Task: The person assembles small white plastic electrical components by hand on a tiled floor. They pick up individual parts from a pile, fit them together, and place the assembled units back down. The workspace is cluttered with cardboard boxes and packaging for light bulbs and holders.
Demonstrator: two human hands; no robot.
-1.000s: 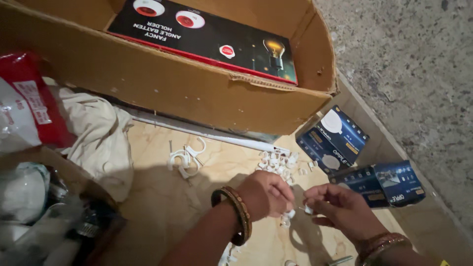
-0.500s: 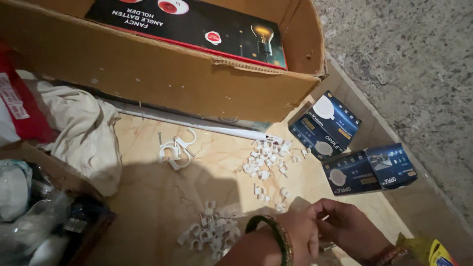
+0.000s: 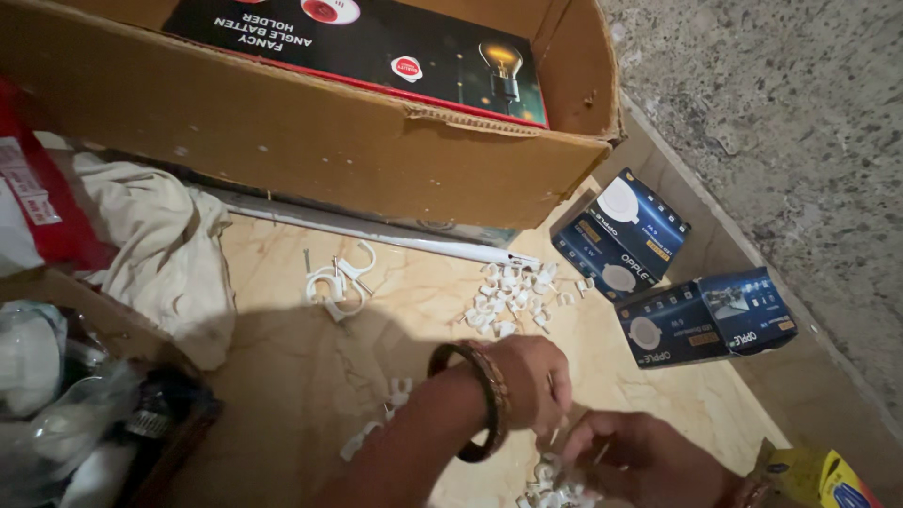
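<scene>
Down low over the marble floor (image 3: 310, 395): left hand (image 3: 531, 376) curled, fingertips pinching something too small to tell; right hand (image 3: 630, 456) cupped, fingers narrow, touching white cable clips (image 3: 555, 489) heaped beneath. More clips (image 3: 513, 296) scattered near two blue boxes (image 3: 658, 282).

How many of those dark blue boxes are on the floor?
2: one blue box leans by the cardboard carton's corner, the other blue box lies right of it near the wall. More could be hidden.
</scene>
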